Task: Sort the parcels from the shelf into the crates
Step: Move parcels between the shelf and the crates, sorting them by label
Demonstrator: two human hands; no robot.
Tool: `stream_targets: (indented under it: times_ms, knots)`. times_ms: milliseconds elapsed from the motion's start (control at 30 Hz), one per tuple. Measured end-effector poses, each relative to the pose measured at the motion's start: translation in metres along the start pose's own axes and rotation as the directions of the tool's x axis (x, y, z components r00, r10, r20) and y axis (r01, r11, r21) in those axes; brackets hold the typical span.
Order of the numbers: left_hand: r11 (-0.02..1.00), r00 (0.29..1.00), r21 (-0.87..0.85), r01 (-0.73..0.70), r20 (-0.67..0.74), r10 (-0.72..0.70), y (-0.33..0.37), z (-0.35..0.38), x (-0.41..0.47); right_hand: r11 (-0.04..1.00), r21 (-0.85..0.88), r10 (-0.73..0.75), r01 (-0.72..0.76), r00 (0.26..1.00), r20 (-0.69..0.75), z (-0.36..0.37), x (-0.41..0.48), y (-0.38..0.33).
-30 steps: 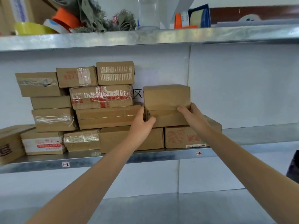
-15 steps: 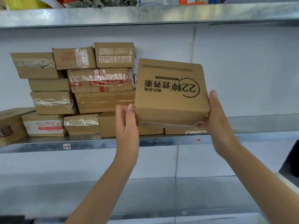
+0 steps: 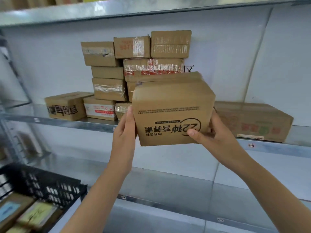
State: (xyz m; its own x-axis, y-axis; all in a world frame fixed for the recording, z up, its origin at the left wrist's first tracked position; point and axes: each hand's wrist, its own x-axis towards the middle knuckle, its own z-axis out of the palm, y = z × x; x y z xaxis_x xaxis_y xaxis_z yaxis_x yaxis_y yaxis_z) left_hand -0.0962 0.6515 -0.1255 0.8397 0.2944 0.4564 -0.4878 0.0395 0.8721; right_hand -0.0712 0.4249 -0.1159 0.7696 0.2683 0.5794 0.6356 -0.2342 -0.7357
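- One black crate (image 3: 50,187) sat at the bottom left, latticed wall facing the racking, with a few flat boxes (image 3: 33,214) lying inside. They were too blurry for any detail.
- Metal upright (image 3: 16,76) ran up the far left edge of the racking.
- Middle shelf (image 3: 80,124) was plain galvanised steel, its front lip running across the whole view. A white wall (image 3: 277,56) stood behind it, and a top shelf (image 3: 134,9) sat above the pile.
- On it, a printed box (image 3: 67,106) stood at the left end, with the stack of parcels (image 3: 134,64) just beside it, piled several high against the wall.
- Left hand (image 3: 125,130) held the parcel's left side, thumb lying up along the front edge, fingers out of sight behind.
- Parcel (image 3: 171,111) was up in the air in front of the shelf lip, not touching it, and covered the stack's lower right corner. Its long axis ran left to right. The printed face was turned to the camera with the lettering upside down, and the top side showed too.
- Right hand (image 3: 212,135) gripped the lower right corner, thumb curled over the printed face, fingers tucked behind.
- Long flat box (image 3: 252,121) lay further right on the same shelf, long side along the lip.
- Under both forearms there was a tall open gap down to the steel lower shelf (image 3: 168,185).
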Motion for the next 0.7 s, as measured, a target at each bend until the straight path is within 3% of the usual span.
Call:
stream_targets:
  times_ms: [233, 400, 533, 700]
  knots:
    - [0.997, 0.999, 0.071, -0.044, 0.002, 0.044, 0.009, -0.04, 0.005, 0.983, -0.093, -0.169, 0.158, 0.978, -0.126, 0.034, 0.016, -0.001]
    - [0.986, 1.0, 0.167, -0.027, 0.009, 0.026, -0.004, -0.059, -0.002, 0.992, 0.005, -0.128, 0.128, 0.99, 0.053, 0.042, 0.015, 0.012]
    - [0.977, 0.996, 0.211, -0.034, -0.076, 0.051, -0.003, -0.073, -0.004, 0.998, 0.007, -0.065, 0.064, 0.993, 0.095, 0.051, 0.015, 0.008]
    - [0.968, 0.975, 0.239, -0.079, -0.186, 0.125, 0.012, -0.085, -0.002, 0.99, 0.118, -0.103, 0.082, 0.977, 0.185, 0.065, 0.019, 0.0]
